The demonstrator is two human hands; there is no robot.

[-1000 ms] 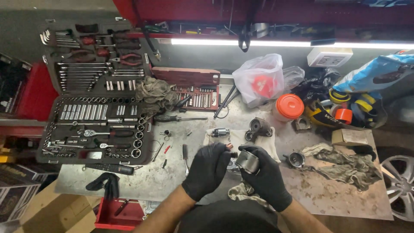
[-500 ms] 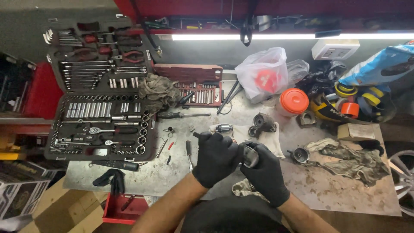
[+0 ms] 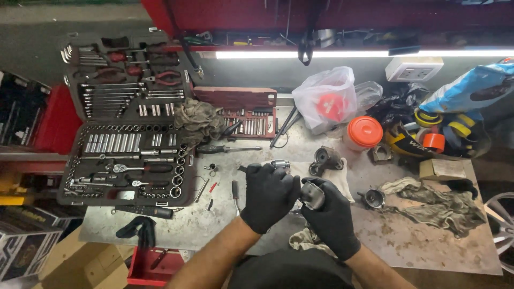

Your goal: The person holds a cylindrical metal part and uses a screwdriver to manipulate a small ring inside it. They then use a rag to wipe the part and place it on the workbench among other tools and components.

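A stained metal workbench carried the lot. On it lay an open socket set case, a smaller red bit case, dirty rags, an orange-lidded jar, a white plastic bag and loose metal parts.

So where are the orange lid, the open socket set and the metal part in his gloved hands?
orange lid (image 3: 364, 128), head view, middle of its top.
socket set (image 3: 115, 143), head view, row of sockets in the lower tray.
metal part (image 3: 312, 195), head view, its shiny round end.

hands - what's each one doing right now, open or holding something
Left hand: closed, but what it grips cannot be told.
Right hand: closed around a metal cylinder part.
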